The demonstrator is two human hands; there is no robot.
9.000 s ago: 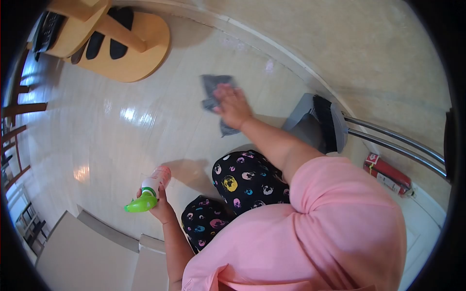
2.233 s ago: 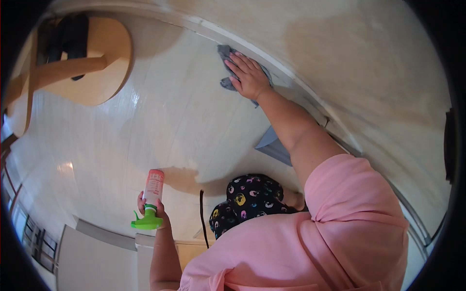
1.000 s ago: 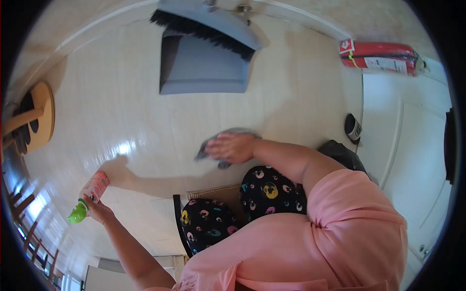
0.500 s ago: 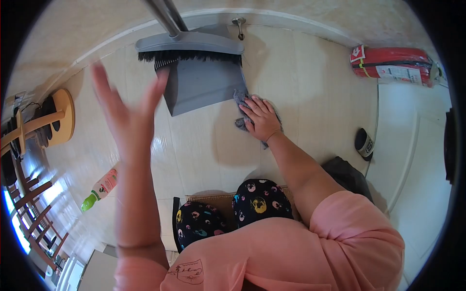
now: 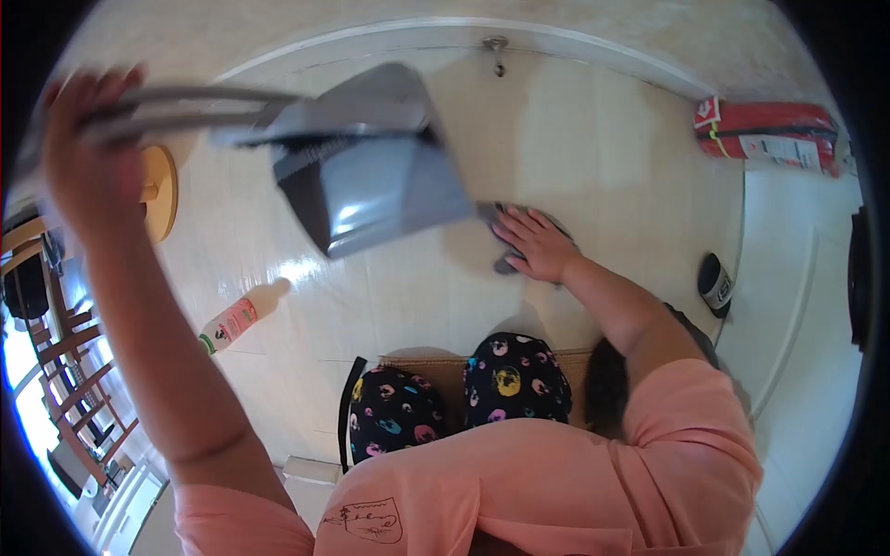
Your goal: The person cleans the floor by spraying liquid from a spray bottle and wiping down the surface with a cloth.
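Observation:
My left hand [image 5: 97,157], raised at the upper left, is wrapped round the metal handles of the dustpan and broom. The grey dustpan [image 5: 389,190] appears blurred and tilted, with the broom's head against its back edge. Flat on the floor, my right hand [image 5: 538,243] presses on a grey cloth [image 5: 505,265], fingers spread. The cloth sticks out past the fingertips, close to the dustpan's right corner. A spray bottle [image 5: 235,322] with a pink and white body lies on the floor below the dustpan, its top partly hidden by my left forearm.
A red fire extinguisher [image 5: 774,134] lies near the wall at the upper right, beside a white door [image 5: 797,306]. A black slipper [image 5: 715,284] is near the door. A metal doorstop [image 5: 498,57] stands by the wall. Wooden furniture [image 5: 162,193] is at the left.
My left hand has let go of the spray bottle, reached up and taken the dustpan and broom by their handles. The dustpan has shifted and tilted. My right hand remains on the cloth.

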